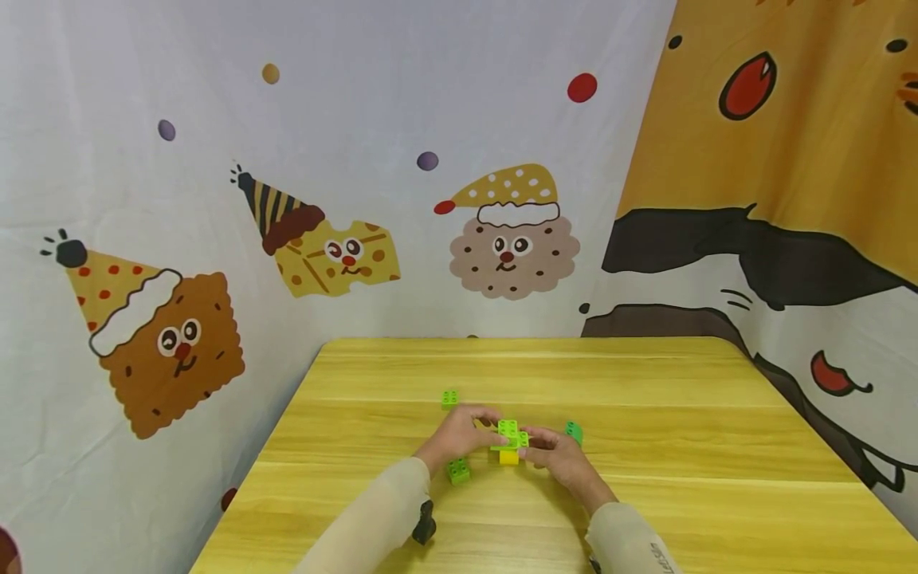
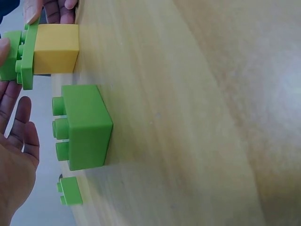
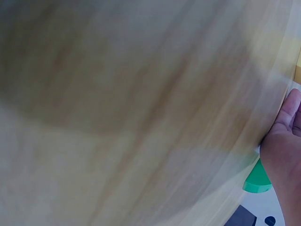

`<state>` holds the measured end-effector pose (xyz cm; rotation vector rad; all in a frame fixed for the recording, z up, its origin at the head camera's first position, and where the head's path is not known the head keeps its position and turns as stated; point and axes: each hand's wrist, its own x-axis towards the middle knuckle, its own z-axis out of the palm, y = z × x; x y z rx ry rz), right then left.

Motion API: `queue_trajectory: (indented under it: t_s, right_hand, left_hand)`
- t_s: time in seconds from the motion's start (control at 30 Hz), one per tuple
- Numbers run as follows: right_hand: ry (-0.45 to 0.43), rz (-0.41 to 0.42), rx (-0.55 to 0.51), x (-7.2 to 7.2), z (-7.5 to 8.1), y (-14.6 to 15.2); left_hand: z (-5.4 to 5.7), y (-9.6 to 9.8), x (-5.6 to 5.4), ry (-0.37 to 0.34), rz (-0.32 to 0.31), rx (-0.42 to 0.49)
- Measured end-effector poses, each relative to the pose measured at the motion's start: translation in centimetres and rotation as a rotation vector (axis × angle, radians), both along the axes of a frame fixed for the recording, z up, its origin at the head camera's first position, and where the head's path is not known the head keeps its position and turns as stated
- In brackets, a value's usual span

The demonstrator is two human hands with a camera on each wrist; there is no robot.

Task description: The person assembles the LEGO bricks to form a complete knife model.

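Observation:
On the table, a yellow brick [image 1: 509, 458] carries a thin green plate [image 2: 29, 54] with studs, and a light green brick [image 2: 9, 56] sits on top of that. My left hand [image 1: 461, 432] pinches the light green brick, its thumb on the near side. From the right, my right hand [image 1: 564, 458] holds the green plate, thumb at its edge. Beside my left wrist stands a studded green brick [image 2: 89, 127]. In the right wrist view the right hand [image 3: 284, 150] shows only in part, at the right edge, and its fingertips are out of frame.
Farther back on the left is another green brick [image 1: 449, 398]. A darker green piece with a curved edge [image 1: 574, 431] lies just behind my right hand. The wooden table [image 1: 667, 414] reaches to a curtain [image 1: 416, 96] printed with cartoon figures.

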<state>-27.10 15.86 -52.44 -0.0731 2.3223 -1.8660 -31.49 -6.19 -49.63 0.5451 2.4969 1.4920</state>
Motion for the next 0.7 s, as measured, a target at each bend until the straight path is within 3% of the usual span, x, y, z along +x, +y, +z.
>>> queue_trajectory:
  t_s: [0.3,0.7]
  right_hand:
    - [0.002,-0.001,-0.008,0.03,0.00,0.05]
    - [-0.003,-0.007,-0.003,-0.03,-0.02,0.04]
  left_hand:
    - [-0.35,0.11,0.06,0.010,-0.005,-0.053]
    - [-0.73,0.09,0.25,-0.021,-0.035,-0.005]
